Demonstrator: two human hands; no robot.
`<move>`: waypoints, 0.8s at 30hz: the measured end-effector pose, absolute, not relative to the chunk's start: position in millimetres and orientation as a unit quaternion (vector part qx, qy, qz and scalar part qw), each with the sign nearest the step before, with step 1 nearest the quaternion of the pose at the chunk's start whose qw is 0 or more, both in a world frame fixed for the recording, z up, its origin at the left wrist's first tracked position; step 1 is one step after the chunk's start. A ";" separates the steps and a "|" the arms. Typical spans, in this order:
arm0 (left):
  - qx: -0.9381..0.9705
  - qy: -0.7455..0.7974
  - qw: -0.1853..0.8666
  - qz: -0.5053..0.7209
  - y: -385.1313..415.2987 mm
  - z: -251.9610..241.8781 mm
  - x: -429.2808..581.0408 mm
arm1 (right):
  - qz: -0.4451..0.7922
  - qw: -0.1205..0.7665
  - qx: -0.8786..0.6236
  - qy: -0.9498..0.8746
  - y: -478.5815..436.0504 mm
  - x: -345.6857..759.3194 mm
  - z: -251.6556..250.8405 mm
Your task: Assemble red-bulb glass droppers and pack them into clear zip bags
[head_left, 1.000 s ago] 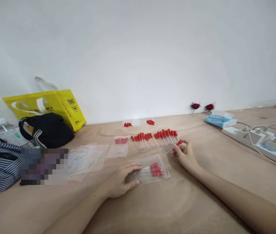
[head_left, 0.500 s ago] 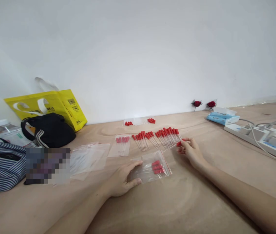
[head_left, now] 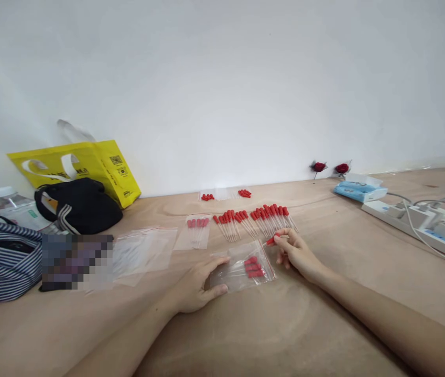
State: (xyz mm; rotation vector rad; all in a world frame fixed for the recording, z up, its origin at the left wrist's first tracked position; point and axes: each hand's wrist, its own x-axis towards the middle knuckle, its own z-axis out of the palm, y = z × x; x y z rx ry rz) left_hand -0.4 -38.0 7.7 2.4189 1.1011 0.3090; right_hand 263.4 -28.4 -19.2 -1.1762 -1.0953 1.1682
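My right hand [head_left: 295, 252] pinches a dropper [head_left: 272, 240] by its red bulb. The dropper's thin tip points left, at the mouth of a clear zip bag [head_left: 228, 280]; whether it is inside the bag I cannot tell. Several red-bulbed droppers [head_left: 252, 267] lie in that bag, bulbs toward its open end. At the bag's left end, my left hand [head_left: 198, 285] holds it down on the table, thumb and fingers on either side. Just beyond the bag, loose droppers [head_left: 269, 217] lie fanned out in a row, bulbs pointing away from me.
Left of the row lies a filled zip bag [head_left: 197, 230]; two more red-bulb groups [head_left: 245, 193] lie by the wall. Flat clear bags [head_left: 147, 251] spread at left, near a black cap [head_left: 84, 207] and yellow tote [head_left: 108, 167]. A tissue pack [head_left: 358, 191] and power strip [head_left: 422, 225] are right.
My right hand has moved left and slightly nearer with the dropper, bringing it to the bag's mouth. My left hand stays on the bag.
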 end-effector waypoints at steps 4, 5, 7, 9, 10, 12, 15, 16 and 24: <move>0.881 0.395 0.233 0.121 -38.2 6.9 -0.3 | 0.478 0.519 -0.491 -0.511 -28.9 256.8 -22.5; 0.881 0.393 0.234 0.123 -38.2 6.7 -0.1 | 0.474 0.520 -0.494 -0.512 -28.6 256.4 -22.9; 0.881 0.390 0.235 0.128 -38.0 6.4 0.4 | 0.473 0.514 -0.494 -0.517 -27.9 255.8 -23.2; 0.881 0.389 0.236 0.128 -37.7 6.2 1.1 | 0.476 0.501 -0.493 -0.528 -27.1 254.1 -22.8; 0.882 0.388 0.235 0.128 -37.6 6.1 1.4 | 0.478 0.495 -0.494 -0.532 -26.5 252.5 -22.7; 0.883 0.386 0.233 0.129 -37.4 6.2 2.1 | 0.486 0.489 -0.491 -0.533 -24.9 248.4 -22.8; 0.885 0.385 0.226 0.132 -37.7 6.8 3.0 | 0.525 0.466 -0.464 -0.540 -21.6 242.3 -23.9; 0.885 0.386 0.225 0.130 -38.0 7.1 3.3 | 0.538 0.452 -0.453 -0.549 -20.7 241.2 -24.3; 0.887 0.385 0.221 0.127 -37.4 6.5 2.8 | 0.569 0.308 -0.412 -0.641 -13.6 258.6 -18.7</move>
